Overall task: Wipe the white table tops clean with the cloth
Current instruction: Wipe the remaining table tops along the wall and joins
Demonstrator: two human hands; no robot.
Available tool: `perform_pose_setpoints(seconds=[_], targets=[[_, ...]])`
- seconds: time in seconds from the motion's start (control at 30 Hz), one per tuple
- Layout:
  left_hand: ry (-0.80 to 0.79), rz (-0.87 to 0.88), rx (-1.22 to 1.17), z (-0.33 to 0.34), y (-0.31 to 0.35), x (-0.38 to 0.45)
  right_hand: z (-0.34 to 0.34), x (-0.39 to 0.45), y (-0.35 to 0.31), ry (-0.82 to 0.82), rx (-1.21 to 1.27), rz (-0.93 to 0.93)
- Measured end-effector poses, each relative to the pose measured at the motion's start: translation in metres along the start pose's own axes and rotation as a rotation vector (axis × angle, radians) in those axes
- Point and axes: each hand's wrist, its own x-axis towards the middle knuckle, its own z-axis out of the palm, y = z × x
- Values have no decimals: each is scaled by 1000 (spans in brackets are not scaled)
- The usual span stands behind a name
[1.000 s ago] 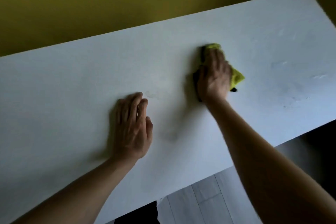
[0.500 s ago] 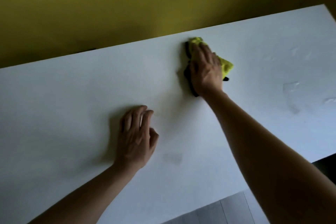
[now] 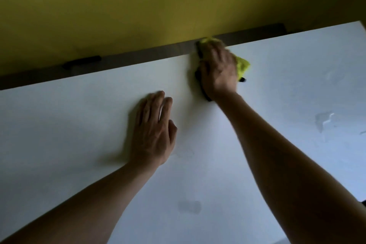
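Right hand [image 3: 217, 71] lies flat, fingers extended, pressing the yellow cloth [image 3: 242, 66] onto the white surface [image 3: 79, 125] at its far edge, by the yellow wall [image 3: 138, 6]; the cloth pokes out past the fingertips and on the hand's right. Left hand [image 3: 153, 130] rests palm-down, fingers straight, nearer the middle. Wet smears [image 3: 323, 120] far right.
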Motion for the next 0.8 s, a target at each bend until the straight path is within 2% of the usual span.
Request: perform_pose_setpoints(seconds=[0.1, 0.2, 0.3, 0.43, 0.53, 0.67, 0.8], targets=[[-12, -14, 26, 1, -2, 1, 23, 8, -68, -128, 126, -336], [-22, -19, 39, 1, -4, 1, 31, 17, -88, -179, 104, -405], [6, -6, 14, 1, -4, 2, 27, 31, -48, -181, 62, -326], [-5, -10, 6, -1, -1, 3, -2, 60, 57, -71, -27, 31], [-14, -14, 4, 0, 0, 3, -21, 68, 101, -21, -95, 183], [-2, -9, 4, 1, 1, 2, -11, 62, 67, 45, -113, 258], [-7, -9, 30, 1, 0, 2, 10, 31, -32, -36, -12, 61]])
